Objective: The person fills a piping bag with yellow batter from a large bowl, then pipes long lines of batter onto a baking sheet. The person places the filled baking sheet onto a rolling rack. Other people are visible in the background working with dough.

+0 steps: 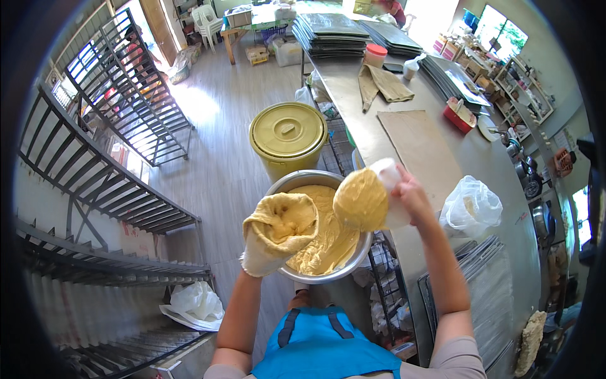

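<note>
A wide metal bowl (364,251) in front of me holds thick yellow batter (322,256). Over its left side, a cloth piping bag (267,251) stands with its mouth folded outward and batter inside. My left hand (258,265) is under the bag's folded cloth, largely hidden by it. My right hand (411,194) grips a whitish plastic scoop (397,213) above the bowl's right side. A large mound of batter (362,200) covers the scoop's left end, which is slightly blurred.
A lidded yellow-green bucket (289,130) stands beyond the bowl. On the metal table (350,90) at right are a brown board (421,142), a folded cloth (386,85), stacked trays (331,33) and a plastic bag (471,206). Metal racks (128,199) stand at left; a person (135,54) is behind one.
</note>
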### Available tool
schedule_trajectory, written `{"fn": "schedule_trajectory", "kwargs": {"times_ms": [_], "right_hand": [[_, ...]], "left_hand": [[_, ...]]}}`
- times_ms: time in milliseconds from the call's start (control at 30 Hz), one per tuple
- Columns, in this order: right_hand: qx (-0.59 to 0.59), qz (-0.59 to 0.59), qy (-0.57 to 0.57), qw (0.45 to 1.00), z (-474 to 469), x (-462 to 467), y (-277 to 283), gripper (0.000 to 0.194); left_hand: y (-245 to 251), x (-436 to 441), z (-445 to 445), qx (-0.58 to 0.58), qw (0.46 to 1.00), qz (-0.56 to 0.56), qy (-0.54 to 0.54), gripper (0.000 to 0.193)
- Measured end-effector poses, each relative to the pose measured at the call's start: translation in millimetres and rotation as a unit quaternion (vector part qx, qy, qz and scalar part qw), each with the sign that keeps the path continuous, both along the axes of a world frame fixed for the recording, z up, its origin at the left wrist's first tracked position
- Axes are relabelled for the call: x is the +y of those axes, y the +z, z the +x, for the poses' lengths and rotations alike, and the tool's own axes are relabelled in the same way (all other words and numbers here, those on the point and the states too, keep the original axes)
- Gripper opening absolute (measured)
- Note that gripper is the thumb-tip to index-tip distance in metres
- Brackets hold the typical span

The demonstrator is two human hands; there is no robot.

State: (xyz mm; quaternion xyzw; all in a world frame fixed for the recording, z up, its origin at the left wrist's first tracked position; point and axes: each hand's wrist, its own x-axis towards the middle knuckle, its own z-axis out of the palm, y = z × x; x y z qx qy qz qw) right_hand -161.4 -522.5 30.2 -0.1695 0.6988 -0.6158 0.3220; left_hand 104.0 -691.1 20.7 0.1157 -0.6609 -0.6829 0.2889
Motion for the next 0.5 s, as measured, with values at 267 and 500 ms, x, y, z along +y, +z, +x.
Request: {"fn": "schedule_trajectory", "kwargs": {"times_ms": [267, 500], "right_hand": [[0.062, -0.164, 0.078, 0.981, 57.2, -11.5, 150.1, 0.057], [0.279, -0.143, 0.091, 0.945, 98.4, -15.0, 121.0, 0.037]], "left_hand": [[12.7, 29.4, -22.9, 0.088, 0.991, 0.072, -0.066, 0.063], [16.6, 33.2, -23.6, 0.038, 0.950, -0.308, 0.048, 0.079]]}}
